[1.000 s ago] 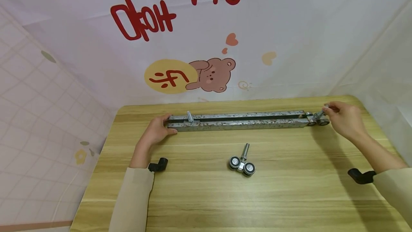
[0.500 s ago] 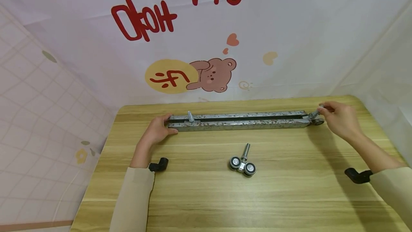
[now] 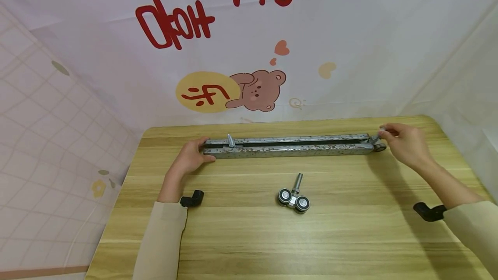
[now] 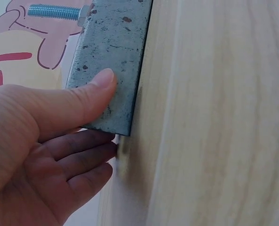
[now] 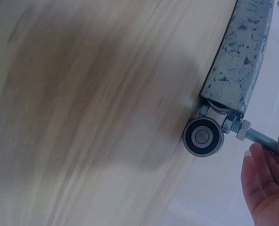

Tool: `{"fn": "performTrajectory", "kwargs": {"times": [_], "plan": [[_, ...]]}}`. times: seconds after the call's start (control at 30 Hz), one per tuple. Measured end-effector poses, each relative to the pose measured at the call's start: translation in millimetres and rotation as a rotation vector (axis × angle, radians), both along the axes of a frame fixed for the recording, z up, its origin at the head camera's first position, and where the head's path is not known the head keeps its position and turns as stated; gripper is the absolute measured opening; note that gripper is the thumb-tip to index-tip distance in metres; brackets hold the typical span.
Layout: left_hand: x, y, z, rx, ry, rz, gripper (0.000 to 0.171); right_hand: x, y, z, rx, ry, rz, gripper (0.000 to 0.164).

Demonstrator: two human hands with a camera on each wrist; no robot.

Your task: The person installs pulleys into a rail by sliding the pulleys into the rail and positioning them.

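Observation:
A speckled grey metal track [image 3: 288,152] with a slot along its top lies across the back of the table. My left hand [image 3: 189,156] grips its left end, thumb on the front wall and fingers behind, as the left wrist view shows. Just inside that end, a threaded bolt [image 3: 231,140] sticks up through the slot. At the right end, my right hand [image 3: 408,144] pinches the bolt of a roller trolley [image 5: 203,136]. One wheel pair of this trolley is partly hidden inside the track mouth; the other pair stays outside.
Another roller trolley [image 3: 293,200] lies on the wooden table [image 3: 330,237] in front of the track, its bolt pointing back. A white printed cloth [image 3: 342,46] hangs right behind the table, with more cloth at both sides.
My right hand has moved left with the roller trolley, whose leading wheels have gone into the track's right end. The left hand keeps its grip on the track.

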State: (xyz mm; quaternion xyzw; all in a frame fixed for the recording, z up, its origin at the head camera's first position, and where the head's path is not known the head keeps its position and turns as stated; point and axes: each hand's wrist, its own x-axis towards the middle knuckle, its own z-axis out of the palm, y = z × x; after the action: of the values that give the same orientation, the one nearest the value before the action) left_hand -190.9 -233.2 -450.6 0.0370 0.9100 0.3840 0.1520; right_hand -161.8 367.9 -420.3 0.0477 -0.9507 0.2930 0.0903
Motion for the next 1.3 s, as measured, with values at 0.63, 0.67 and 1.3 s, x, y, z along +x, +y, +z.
{"fn": "performTrajectory", "kwargs": {"times": [0.63,0.67,1.3], "plan": [[-0.3,0.8,0.6,-0.014,0.007,-0.004,0.08,0.9,-15.0,2.0,0.002,0.067,0.041,0.03],[-0.4,0.7,0.5,-0.015,0.008,-0.003,0.08,0.9,-16.2,2.0,0.004,0.073,0.046,0.03],[-0.7,1.2,-1.1,-0.004,-0.003,0.003,0.08,4.2,-40.2,3.2,-0.061,0.04,0.045,0.03]]}}
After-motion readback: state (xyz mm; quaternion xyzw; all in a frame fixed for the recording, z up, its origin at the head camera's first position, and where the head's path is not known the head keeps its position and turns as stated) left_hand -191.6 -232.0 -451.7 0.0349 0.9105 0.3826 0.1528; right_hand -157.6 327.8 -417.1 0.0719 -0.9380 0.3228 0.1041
